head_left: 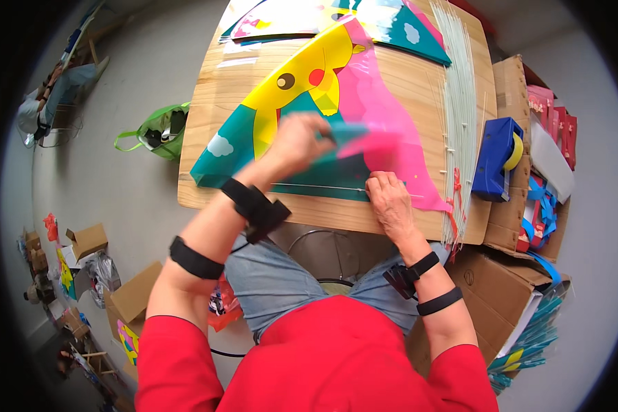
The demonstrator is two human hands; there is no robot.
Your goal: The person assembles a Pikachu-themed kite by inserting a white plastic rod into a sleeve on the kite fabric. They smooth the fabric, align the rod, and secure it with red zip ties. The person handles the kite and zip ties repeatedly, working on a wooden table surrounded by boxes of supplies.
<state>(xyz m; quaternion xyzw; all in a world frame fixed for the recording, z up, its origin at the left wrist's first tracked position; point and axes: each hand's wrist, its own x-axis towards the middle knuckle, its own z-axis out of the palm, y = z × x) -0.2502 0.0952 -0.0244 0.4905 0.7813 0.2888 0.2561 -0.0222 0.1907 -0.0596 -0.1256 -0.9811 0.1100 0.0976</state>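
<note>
1. Main thing on the desk (412,82) is a printed film sheet (329,101), teal, yellow and pink, spread across the middle. One point aims at 12 o'clock, the others at roughly 8 and 4, with the long edge facing the person at 6.
2. Left hand (296,144) is over the middle of it, fingers curled. There's a teal-and-pink flap (374,145) right by the fingertips, but it's all motion blur, so I honestly can't tell if it's pinched.
3. Right hand (389,199) is down at about 5 o'clock, bent fingers pressing on the near edge. My guess is it's pinning the film so it won't skate around. Can't tell whether anything's gripped underneath.
4. A thin white rod (316,186) lies along that near edge, running toward the right hand. Probably lined up with the edge on purpose.
5. More pale rods (458,103) run down the 3 o'clock side, likely for easy reach, with a blue tape dispenser (493,154) just beyond.
6. Room-wise: the 8 o'clock corner comes close to the desk's edge, and the 4 o'clock tip nearly meets the rods, so sideways is tight. More sheets (391,31) crowd 12 o'clock. Best bare wood's around 10 and 1.
</note>
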